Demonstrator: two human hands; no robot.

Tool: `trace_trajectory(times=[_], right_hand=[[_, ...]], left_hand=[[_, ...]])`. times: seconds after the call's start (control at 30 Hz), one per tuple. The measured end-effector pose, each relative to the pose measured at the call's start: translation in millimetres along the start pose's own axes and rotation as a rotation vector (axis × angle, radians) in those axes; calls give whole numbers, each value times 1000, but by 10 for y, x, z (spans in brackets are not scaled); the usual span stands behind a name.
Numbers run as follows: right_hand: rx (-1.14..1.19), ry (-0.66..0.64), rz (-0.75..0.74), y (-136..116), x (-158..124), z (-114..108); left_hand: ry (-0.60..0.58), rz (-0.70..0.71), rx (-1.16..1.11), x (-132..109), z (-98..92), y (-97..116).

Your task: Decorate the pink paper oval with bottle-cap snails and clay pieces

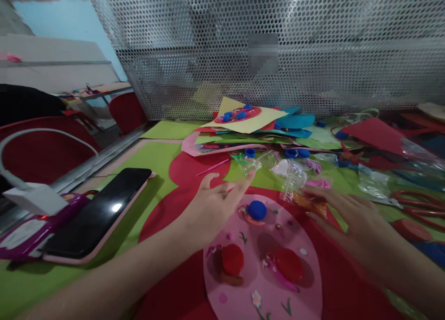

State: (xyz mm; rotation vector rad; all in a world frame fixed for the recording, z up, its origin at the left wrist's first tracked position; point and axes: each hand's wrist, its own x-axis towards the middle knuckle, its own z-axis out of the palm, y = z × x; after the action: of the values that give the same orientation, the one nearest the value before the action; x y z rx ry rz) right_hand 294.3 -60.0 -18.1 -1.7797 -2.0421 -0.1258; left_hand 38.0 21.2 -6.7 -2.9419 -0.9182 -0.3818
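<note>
My left hand [217, 211] hovers over the upper left of a pink oval sheet [257, 243], its index finger stretched out and the others loosely bent, with nothing seen in it. My right hand [354, 218] reaches in from the right, thumb and fingers apart around an orange piece [314, 204] by a clear plastic bag; firm contact cannot be made out. The pink oval lies on a large red paper shape [163, 218]. On it are a blue cap [257, 210], two red caps, a red one [232, 259] and another [289, 265], modelled clay bits and small flowers.
A phone [104, 213] lies at left beside a white charger plug [34, 198]. Stacked coloured paper [243, 125] stands at the back before a perforated metal panel [208, 46]. Plastic bags, blue caps [297, 153] and red-handled scissors [422, 206] lie at right.
</note>
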Motion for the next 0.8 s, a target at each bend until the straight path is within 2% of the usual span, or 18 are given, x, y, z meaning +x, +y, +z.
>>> trace_trajectory(times=[0.23,0.4,0.5,0.7,0.8], right_hand=[[-13,0,8,21,-5,20],[-21,-22,2,17,-3,18],[-12,-15,2,20,-10,13],[-8,-15,5,40,-15,32],[-13,-3,6,50,-14,41]], left_hand=[[-91,-9,128,13,26,32],[1,-48,24,-2,15,38],[37,-26,45,-3,14,34],[-54,-27,154,21,21,41],[-47,-32,149,17,11,33]])
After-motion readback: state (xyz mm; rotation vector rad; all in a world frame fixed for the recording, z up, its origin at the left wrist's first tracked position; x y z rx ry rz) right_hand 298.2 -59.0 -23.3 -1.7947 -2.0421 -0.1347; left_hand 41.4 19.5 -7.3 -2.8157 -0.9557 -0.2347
